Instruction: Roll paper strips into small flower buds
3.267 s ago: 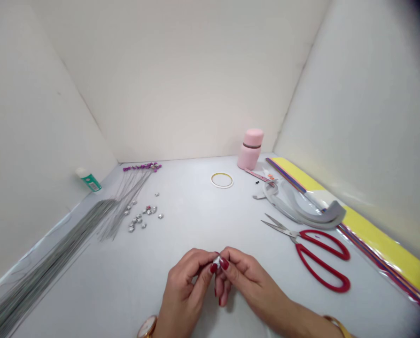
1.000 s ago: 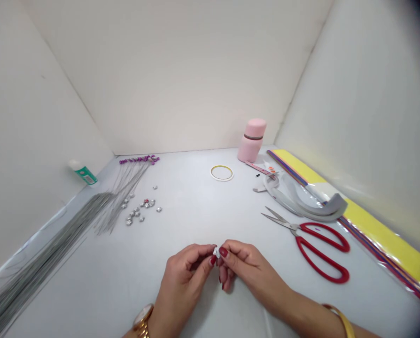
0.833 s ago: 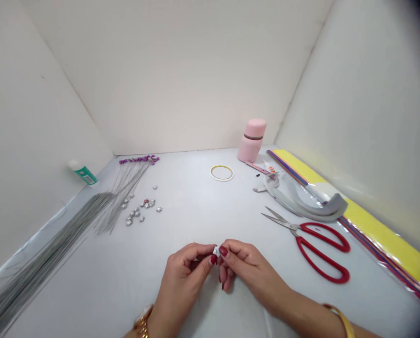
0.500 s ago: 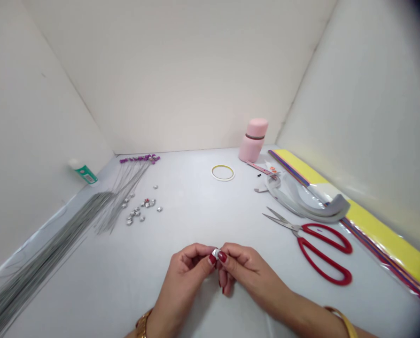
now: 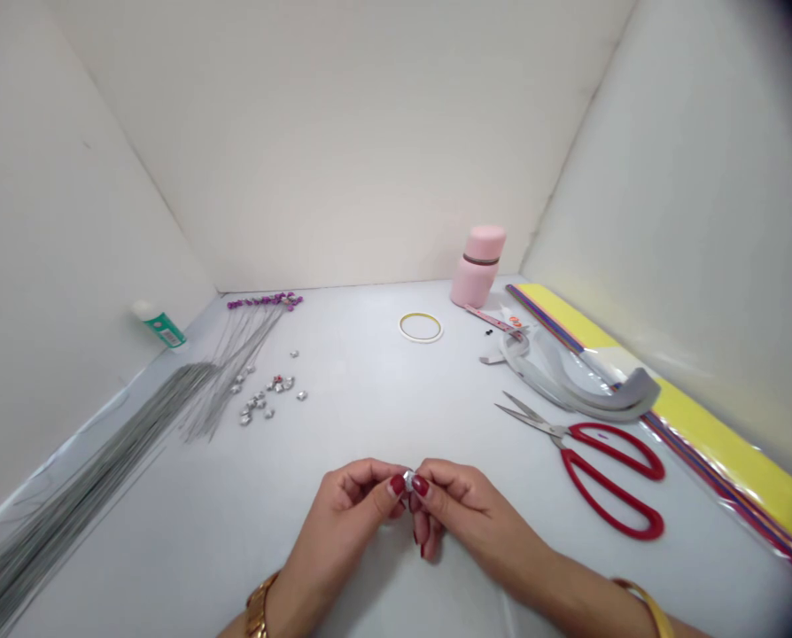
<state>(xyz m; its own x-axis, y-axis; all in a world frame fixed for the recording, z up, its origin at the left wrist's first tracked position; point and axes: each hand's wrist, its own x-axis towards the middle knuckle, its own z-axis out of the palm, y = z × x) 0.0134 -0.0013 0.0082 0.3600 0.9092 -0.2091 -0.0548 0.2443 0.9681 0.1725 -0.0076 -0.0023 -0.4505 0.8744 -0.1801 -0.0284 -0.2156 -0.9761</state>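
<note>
A tiny folded piece of silver foil (image 5: 408,480) is pinched at the centre of the view, low over the white tabletop (image 5: 369,399). My left hand (image 5: 346,518) grips it from one side between thumb and forefinger. My right hand (image 5: 462,514) pinches it from the other side, and the red-painted fingertips of both hands meet around it. Much of the foil is hidden by my fingers. A gold wristwatch (image 5: 258,610) sits on my left wrist, and a gold bangle (image 5: 645,607) on my right.
Red-handled scissors (image 5: 601,474) lie to the right, beside curved grey strips (image 5: 555,381) and a pack of coloured paper (image 5: 721,443). Long thin wires (image 5: 83,478), small foil pieces (image 5: 260,394), a pink bottle (image 5: 477,266) and a tape roll (image 5: 421,327) lie farther off.
Both hands have stayed close together around the foil, with small shifts of the fingers. My left wrist has turned slightly, and the foil now shows a little more between the fingertips.
</note>
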